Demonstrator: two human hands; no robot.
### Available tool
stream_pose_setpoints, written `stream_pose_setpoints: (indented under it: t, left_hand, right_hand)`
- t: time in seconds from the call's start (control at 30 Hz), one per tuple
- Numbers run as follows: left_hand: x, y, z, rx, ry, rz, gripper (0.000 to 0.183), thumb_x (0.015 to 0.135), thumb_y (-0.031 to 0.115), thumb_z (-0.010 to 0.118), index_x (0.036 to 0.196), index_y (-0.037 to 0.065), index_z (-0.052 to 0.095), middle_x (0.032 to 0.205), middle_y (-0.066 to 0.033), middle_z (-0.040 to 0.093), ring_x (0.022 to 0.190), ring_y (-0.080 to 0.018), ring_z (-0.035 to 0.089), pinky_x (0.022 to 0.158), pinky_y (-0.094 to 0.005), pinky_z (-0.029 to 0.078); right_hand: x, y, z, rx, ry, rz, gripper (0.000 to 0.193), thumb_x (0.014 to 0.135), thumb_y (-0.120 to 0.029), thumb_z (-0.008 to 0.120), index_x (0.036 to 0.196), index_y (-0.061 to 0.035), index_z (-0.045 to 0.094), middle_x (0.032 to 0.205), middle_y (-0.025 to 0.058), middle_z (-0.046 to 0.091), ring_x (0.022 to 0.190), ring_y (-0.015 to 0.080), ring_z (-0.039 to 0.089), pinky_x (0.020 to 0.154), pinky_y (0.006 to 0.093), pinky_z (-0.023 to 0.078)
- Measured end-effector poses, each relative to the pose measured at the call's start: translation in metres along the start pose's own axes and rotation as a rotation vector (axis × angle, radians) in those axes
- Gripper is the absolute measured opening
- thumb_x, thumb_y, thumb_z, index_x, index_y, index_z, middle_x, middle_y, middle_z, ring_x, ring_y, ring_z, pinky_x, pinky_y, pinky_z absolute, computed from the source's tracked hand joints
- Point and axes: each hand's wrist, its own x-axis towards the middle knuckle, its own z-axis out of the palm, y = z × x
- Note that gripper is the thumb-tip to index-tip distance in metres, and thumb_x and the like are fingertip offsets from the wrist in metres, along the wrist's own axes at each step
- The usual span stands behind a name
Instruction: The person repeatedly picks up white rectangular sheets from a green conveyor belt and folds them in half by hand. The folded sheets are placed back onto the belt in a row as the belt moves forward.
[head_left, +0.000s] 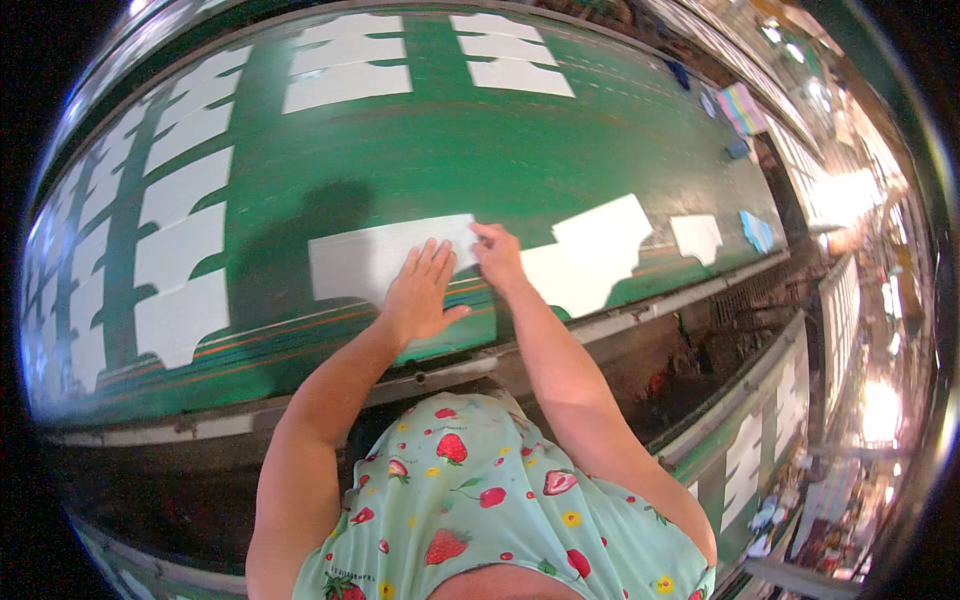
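Observation:
A white flat cut panel (370, 255) with a notched near edge lies on the green table (470, 150) in front of me. My left hand (424, 292) rests flat on its near right part, fingers stretched out and thumb spread aside. Curled fingers of my right hand (497, 256) pinch the panel's right edge near its far corner. Just right of that hand, several similar white panels (600, 250) overlap in a loose pile. Whether they are cloth or card I cannot tell.
Rows of white panels (185, 255) cover the left side, with more panels (350, 75) at the far edge. At right lie a small white piece (697, 238), a blue piece (756, 231) and a striped cloth (740, 108). A metal rail (640, 312) edges the table's near side.

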Motion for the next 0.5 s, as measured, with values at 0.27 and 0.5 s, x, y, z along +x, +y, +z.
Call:
stream_pose_setpoints:
  t: [0.27,0.5]
  left_hand:
    - [0.094,0.023,0.017,-0.001,-0.011,-0.047,0.102,0.102,0.071,0.057,0.171,0.0,0.035,0.181,-0.0198,0.026,0.17,-0.041,0.016,0.137,-0.0596,0.011]
    - [0.149,0.048,0.032,0.113,-0.009,-0.202,0.092,0.105,0.069,0.056,0.175,0.014,0.031,0.184,-0.0166,0.018,0.169,-0.0434,0.017,0.134,-0.0684,0.011]
  right_hand:
    - [0.019,0.024,-0.112,-0.103,-0.115,-0.099,0.042,0.09,-0.004,0.07,0.132,-0.0035,0.077,0.122,0.0172,0.075,0.103,0.031,0.073,0.092,0.0389,0.06]
    - [0.031,0.104,-0.298,-0.801,-0.009,-0.08,0.017,0.091,-0.017,0.073,0.103,-0.0079,0.081,0.117,0.0139,0.076,0.117,0.0347,0.07,0.102,0.0467,0.059]
